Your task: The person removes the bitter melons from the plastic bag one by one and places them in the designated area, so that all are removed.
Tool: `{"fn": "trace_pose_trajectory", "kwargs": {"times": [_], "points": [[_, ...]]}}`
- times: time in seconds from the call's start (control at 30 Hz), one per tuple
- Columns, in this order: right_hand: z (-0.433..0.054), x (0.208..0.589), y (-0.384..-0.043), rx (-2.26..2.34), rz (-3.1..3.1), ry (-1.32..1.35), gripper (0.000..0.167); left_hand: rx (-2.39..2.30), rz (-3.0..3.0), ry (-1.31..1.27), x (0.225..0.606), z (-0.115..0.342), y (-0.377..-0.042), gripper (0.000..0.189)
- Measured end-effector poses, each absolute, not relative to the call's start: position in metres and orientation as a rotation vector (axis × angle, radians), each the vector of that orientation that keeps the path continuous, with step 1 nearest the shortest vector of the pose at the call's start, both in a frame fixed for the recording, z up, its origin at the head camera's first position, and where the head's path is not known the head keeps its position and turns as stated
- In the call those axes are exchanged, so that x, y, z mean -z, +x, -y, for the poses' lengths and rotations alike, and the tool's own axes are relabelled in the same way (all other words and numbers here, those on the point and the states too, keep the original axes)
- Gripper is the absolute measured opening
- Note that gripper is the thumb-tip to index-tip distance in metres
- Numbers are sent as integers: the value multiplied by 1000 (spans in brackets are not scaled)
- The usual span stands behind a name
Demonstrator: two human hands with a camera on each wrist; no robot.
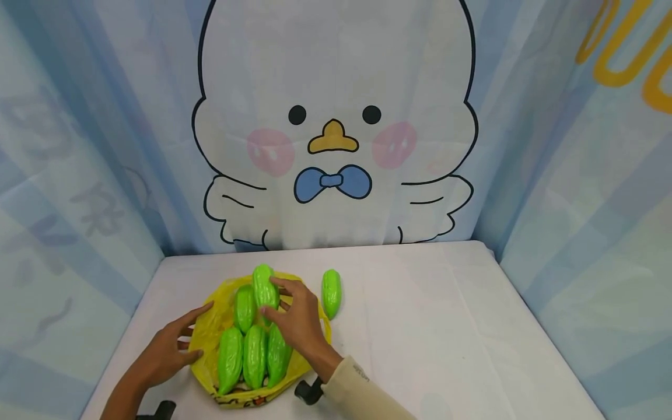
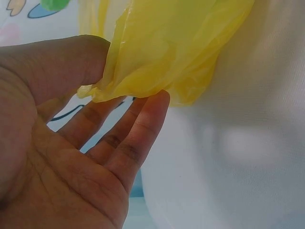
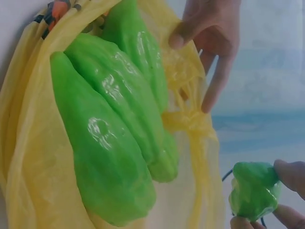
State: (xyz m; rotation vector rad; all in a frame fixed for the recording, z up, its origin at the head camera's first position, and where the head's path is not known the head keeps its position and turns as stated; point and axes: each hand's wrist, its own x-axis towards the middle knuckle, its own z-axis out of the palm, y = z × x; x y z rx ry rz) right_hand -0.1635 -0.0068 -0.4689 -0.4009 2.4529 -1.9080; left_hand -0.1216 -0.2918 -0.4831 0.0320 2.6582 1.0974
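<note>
A yellow plastic bag (image 1: 212, 335) lies spread on the table, with several glossy green, ridged bitter melons (image 1: 230, 360) in it. My right hand (image 1: 299, 315) pinches one bitter melon (image 1: 264, 286) between thumb and fingers over the far part of the bag; its end shows as a small green piece (image 3: 255, 191) in the right wrist view. At the bag's left edge is my left hand (image 1: 165, 353). In the left wrist view its thumb (image 2: 71, 62) lies against one side of the yellow plastic (image 2: 157, 62), and its fingertips touch the other side, holding the rim.
One more bitter melon (image 1: 331, 293) lies outside the bag, just right of its far edge. White cloth covers the table (image 1: 430, 326). Behind it hangs a curtain (image 1: 336, 70) with a cartoon bird, and blue-white curtains flank both sides.
</note>
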Motion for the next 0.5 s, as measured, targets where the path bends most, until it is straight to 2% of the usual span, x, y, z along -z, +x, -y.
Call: {"fn": "trace_pose_trajectory", "kwargs": {"times": [0.5], "points": [[-18, 463, -175, 1994, -2489, -353, 60, -1077, -2660, 26, 483, 293, -123, 98]]}}
